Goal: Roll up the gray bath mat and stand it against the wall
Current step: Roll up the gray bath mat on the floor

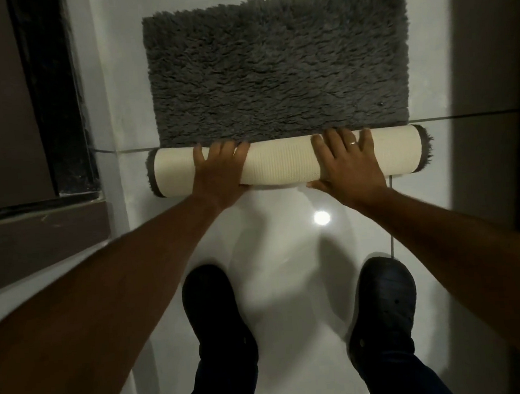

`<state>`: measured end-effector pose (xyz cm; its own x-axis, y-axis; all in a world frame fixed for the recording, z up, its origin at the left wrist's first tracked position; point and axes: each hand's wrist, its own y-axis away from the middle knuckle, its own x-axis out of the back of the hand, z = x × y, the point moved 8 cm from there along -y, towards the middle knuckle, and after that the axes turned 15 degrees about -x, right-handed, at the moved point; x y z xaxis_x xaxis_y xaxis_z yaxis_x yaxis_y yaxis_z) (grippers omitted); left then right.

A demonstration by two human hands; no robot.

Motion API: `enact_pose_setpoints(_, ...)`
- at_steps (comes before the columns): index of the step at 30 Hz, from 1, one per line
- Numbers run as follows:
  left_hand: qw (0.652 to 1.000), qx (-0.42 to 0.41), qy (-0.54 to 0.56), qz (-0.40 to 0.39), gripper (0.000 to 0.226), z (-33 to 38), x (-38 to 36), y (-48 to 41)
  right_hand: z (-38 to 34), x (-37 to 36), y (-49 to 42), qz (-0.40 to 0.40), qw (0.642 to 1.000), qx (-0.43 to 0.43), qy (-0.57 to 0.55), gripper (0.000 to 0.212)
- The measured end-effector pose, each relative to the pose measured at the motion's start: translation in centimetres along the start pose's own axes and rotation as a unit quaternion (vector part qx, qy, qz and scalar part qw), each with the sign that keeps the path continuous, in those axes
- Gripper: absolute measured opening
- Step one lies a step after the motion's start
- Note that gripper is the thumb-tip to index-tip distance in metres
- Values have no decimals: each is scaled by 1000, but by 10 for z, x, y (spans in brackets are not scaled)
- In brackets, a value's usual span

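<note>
The gray shaggy bath mat (277,69) lies flat on the white tiled floor, and its near end is wound into a roll (281,163) with the cream backing outward. My left hand (220,172) rests palm down on the roll left of centre, fingers spread over its top. My right hand (347,166) presses on the roll right of centre in the same way, with a ring on one finger. Gray pile sticks out at both ends of the roll.
My two dark shoes (213,311) (383,302) stand on the glossy floor (286,241) just behind the roll. A dark door frame and brown wall (51,97) rise on the left. A shadowed wall (489,57) runs along the right.
</note>
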<state>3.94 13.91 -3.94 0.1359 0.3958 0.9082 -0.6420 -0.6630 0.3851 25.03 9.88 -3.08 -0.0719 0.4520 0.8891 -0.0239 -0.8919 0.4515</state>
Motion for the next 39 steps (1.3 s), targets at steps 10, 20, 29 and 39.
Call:
enact_pose_setpoints(10,999,13,50,-13,86,39,-28,82,-16,-24,34,-173,976,130,18,77)
enact_pose_setpoints(20,992,90,7,-88,138,11,-3,2,-6,29,-5,57,993,58,-84,79)
enact_pose_setpoints(29,981,63,81,-167,96,14,-3,13,-25,5,12,-45,994,100,16,86)
enact_pose_setpoints(39,989,-103,50,90,63,52,16,67,-17,-13,-4,-317,936,59,-139,89)
